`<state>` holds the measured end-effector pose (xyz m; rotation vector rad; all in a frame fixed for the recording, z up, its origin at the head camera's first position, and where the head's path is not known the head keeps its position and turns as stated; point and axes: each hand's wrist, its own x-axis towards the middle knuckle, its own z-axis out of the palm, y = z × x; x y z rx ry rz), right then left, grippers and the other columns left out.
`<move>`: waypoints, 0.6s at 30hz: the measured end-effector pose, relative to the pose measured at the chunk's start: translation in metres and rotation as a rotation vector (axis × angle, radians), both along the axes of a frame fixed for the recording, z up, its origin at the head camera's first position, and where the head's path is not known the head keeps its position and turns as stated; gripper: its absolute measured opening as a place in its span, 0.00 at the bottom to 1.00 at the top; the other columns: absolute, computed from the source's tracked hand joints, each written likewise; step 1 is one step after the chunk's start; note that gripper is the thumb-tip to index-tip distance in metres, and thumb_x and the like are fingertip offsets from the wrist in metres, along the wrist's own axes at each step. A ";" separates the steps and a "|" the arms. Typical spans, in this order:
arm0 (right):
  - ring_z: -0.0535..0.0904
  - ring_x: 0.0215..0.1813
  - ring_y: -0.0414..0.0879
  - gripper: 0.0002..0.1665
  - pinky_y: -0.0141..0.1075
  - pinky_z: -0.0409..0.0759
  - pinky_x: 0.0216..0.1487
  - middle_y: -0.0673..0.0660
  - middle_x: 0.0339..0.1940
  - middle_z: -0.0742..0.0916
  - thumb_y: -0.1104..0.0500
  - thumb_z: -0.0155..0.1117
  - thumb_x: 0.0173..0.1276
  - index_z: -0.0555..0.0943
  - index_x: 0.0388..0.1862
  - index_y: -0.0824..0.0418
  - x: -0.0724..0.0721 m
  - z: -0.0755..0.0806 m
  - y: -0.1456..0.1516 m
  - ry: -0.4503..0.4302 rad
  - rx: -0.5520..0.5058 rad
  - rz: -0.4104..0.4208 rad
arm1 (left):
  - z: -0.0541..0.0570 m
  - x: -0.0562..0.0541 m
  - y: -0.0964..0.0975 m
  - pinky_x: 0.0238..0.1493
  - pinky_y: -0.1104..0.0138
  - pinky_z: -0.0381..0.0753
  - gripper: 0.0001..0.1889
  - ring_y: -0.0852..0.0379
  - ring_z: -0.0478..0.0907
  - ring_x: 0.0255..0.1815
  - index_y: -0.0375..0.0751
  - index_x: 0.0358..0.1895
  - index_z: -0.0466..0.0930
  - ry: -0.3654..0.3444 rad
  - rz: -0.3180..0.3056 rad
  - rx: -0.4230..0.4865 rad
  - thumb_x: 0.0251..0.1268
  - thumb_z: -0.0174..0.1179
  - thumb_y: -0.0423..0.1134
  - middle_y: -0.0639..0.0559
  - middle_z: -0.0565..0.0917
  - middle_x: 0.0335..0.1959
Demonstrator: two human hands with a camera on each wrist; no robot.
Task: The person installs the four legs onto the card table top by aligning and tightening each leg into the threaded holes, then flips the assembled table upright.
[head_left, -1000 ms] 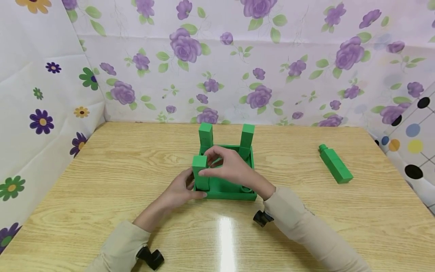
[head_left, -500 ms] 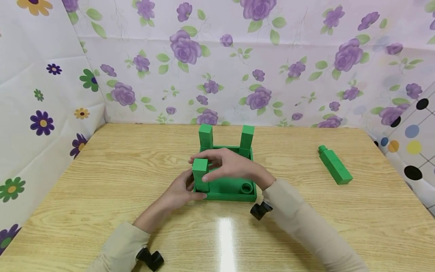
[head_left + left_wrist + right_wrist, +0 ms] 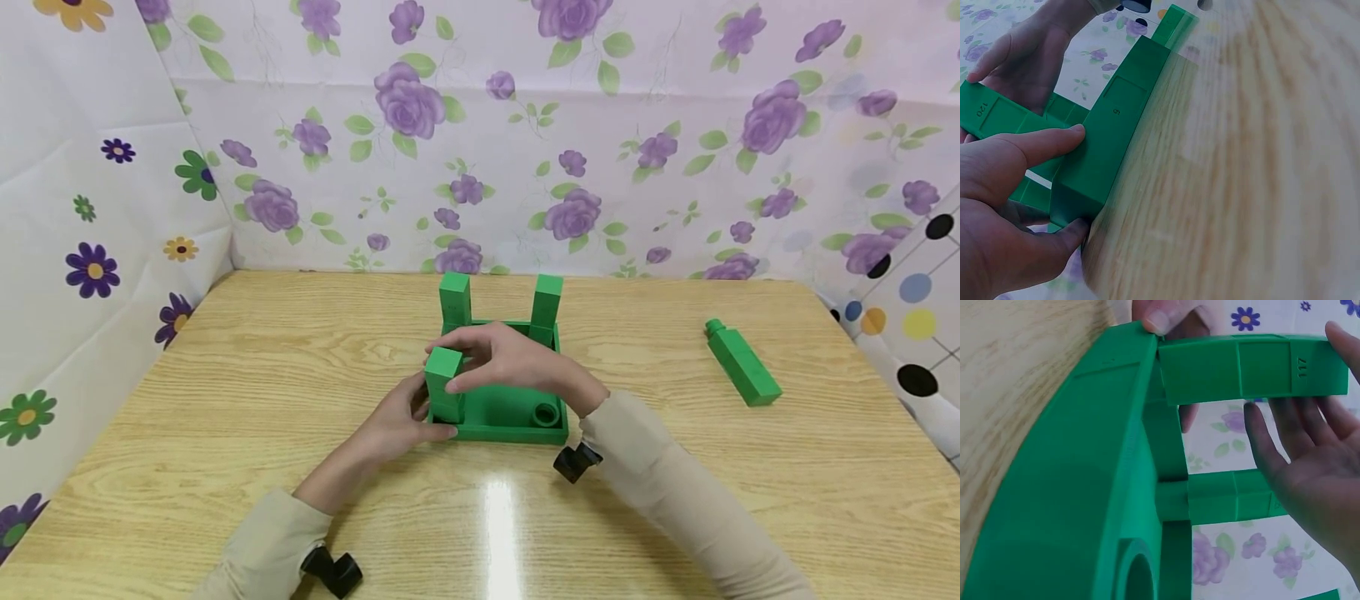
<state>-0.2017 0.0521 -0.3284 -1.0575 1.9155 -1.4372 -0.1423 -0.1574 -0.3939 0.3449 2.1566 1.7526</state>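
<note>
A shallow green tray-like base point(image 3: 512, 433) lies on the table with square green legs upright at three corners. My left hand point(image 3: 393, 422) grips its front-left corner; in the left wrist view, one finger point(image 3: 1047, 142) lies along the wall. My right hand point(image 3: 513, 360) holds the front-left leg point(image 3: 442, 392) near its top. In the right wrist view, the thumb and fingers sit on opposite sides of this leg point(image 3: 1266, 367), marked 117. The back-left leg point(image 3: 455, 297) and back-right leg point(image 3: 547, 300) stand behind. A round socket point(image 3: 545, 414) shows at the front-right corner.
A loose green leg point(image 3: 742, 365) with a threaded end lies on the wooden table point(image 3: 225, 433) to the right. Flowered cloth point(image 3: 487, 167) hangs behind the table, and patterned cloth stands at both sides.
My right hand has shifted its hold round the front-left leg, and the leg's top has turned slightly. The socket has come into fuller view. My left hand stays in place.
</note>
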 end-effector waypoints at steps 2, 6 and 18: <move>0.78 0.57 0.45 0.28 0.37 0.76 0.59 0.54 0.61 0.79 0.61 0.68 0.65 0.75 0.64 0.62 0.003 0.001 -0.001 0.054 0.024 -0.033 | 0.000 0.000 0.000 0.72 0.52 0.53 0.40 0.44 0.51 0.75 0.38 0.72 0.59 -0.005 0.003 -0.005 0.56 0.68 0.26 0.42 0.58 0.74; 0.78 0.55 0.42 0.28 0.34 0.74 0.59 0.52 0.56 0.81 0.58 0.70 0.63 0.77 0.62 0.62 0.009 0.003 -0.003 0.156 0.061 -0.104 | 0.001 0.000 0.001 0.72 0.51 0.52 0.40 0.44 0.51 0.74 0.38 0.72 0.59 -0.008 0.013 -0.017 0.56 0.68 0.26 0.42 0.59 0.73; 0.80 0.43 0.40 0.21 0.33 0.81 0.48 0.49 0.39 0.84 0.56 0.76 0.57 0.81 0.48 0.59 0.025 -0.006 -0.012 0.250 0.011 -0.321 | 0.000 0.000 0.001 0.73 0.50 0.49 0.41 0.45 0.52 0.74 0.40 0.73 0.59 -0.005 0.021 -0.049 0.55 0.69 0.27 0.42 0.60 0.73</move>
